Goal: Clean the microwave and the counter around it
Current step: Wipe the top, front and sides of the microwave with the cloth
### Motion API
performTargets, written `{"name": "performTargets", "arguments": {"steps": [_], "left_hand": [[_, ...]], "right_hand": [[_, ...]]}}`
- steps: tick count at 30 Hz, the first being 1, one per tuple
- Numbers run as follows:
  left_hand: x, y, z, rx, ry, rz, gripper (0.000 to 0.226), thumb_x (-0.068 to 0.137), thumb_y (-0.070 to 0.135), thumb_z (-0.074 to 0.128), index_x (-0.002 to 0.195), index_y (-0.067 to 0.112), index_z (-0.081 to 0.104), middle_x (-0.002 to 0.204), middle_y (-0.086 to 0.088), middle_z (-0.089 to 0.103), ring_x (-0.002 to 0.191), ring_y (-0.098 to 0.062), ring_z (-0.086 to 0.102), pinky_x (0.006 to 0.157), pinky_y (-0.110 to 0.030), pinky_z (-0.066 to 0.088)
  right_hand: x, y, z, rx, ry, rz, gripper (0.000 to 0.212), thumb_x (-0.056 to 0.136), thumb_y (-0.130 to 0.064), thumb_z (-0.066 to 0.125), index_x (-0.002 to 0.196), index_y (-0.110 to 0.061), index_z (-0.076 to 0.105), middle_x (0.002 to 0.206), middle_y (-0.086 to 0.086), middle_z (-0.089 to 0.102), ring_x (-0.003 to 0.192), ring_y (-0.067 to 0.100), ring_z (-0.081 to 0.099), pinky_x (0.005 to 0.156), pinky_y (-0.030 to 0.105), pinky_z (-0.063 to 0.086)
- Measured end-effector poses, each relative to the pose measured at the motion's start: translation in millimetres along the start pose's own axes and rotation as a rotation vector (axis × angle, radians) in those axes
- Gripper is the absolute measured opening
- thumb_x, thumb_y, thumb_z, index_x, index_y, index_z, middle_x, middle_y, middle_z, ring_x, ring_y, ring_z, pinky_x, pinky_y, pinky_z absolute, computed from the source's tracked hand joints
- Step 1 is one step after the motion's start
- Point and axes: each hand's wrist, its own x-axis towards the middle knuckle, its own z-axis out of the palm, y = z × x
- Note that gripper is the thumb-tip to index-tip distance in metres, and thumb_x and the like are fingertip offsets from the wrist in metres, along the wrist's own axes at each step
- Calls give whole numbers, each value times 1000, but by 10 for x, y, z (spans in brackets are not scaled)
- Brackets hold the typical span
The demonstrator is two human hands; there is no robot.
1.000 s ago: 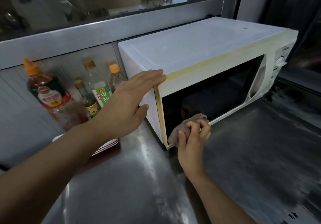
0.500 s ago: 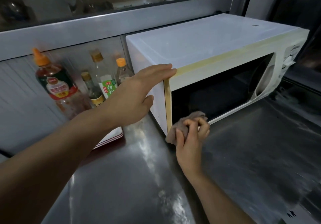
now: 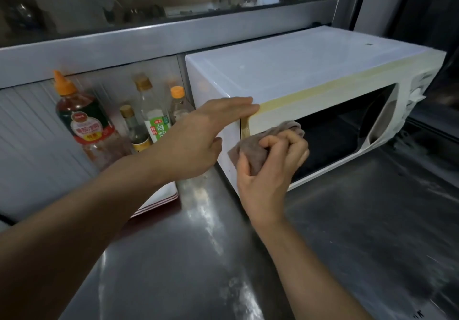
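On the shiny grey metal counter (image 3: 360, 232) sits a big white box-shaped microwave (image 3: 285, 71) with a dark glass door. The left hand (image 3: 198, 140) lies flat on the near left corner of the microwave, with its fingers straight and close together. The tips of those fingers touch the yellowed strip along the top front edge, and the thumb hangs loose below them by the white side wall. The left hand is not holding anything.

The right hand (image 3: 270, 163) is just below and to the right of the left fingertips. Its fingers are curled tight around a small brown-grey crumpled cloth (image 3: 255, 148). The cloth sticks out above and to the left of the curled fingers and presses on the left edge of the microwave front, where the pale frame meets the dark door. The dark door stretches away to the right of the right fingers, and the control knobs are far off at the right end.

To the left of the left hand, behind the wrist, stand some sauce bottles by the wall. One is a tall dark bottle with an orange pointed cap (image 3: 79, 118), one is a clear bottle with a green label (image 3: 154, 116), and two are smaller. They stand on a flat white tray with a red edge (image 3: 166, 195)
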Motion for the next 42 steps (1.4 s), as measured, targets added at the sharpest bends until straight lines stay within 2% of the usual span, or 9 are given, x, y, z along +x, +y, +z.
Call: {"name": "performTargets", "arguments": {"steps": [5,10,18,24,27,31,34,37,42], "left_hand": [[-16,7,59,-33,43,-9,81,75,-17,46,142,28,37,151,11,32,140,-7,25,114,-29,23],[-20,43,86,-77,72,-26,79,75,-17,46,141,26,39,149,9,35,140,-8,27,115,-28,22],[104,248,45,7,189,-47,41,82,16,47,120,12,61,127,-1,59,122,-18,48,102,-25,32],[348,406,223,90,293,-28,28,85,16,48,107,11,65,112,-1,63,106,-26,55,90,-44,41],[453,410,307,52,369,-60,22,84,11,48,97,11,65,101,0,62,95,-26,53,85,-40,40],[488,412,343,20,390,-54,17,82,7,47,89,8,63,93,-1,60,90,-25,52,80,-32,36],[520,435,299,37,370,-56,16,79,8,48,86,9,62,90,-1,59,86,-25,52,78,-35,36],[509,414,266,91,326,-20,25,83,18,45,98,12,64,97,1,60,88,-22,52,78,-38,38],[465,353,293,108,331,9,36,91,25,39,109,11,68,107,2,58,95,-23,51,83,-42,40]], "right_hand": [[-612,464,62,-183,-146,89,24,65,0,69,80,-4,51,106,21,46,98,29,41,81,41,50],[-847,644,-16,-160,-309,170,26,69,1,74,79,-4,52,107,19,44,100,27,41,76,36,53],[-44,86,-116,30,-71,-2,19,81,-13,63,96,-2,59,117,11,43,110,11,34,97,8,27],[283,443,-296,78,-112,-5,21,85,-15,57,102,-2,58,118,7,40,113,19,38,103,17,26],[844,891,-483,-2,-2,141,18,85,-3,58,101,2,56,118,13,41,114,27,43,104,22,28],[1191,1090,-662,-48,22,234,18,84,0,56,102,3,55,123,18,42,117,24,43,99,7,25],[827,780,-504,-10,18,125,21,83,-4,57,104,3,55,124,18,41,117,24,42,106,25,30],[526,583,-395,47,-17,41,23,87,-11,54,107,0,56,126,13,40,117,20,42,105,19,31],[1041,962,-554,-11,38,127,26,78,11,53,103,6,52,127,17,41,121,26,42,105,15,28]]}}
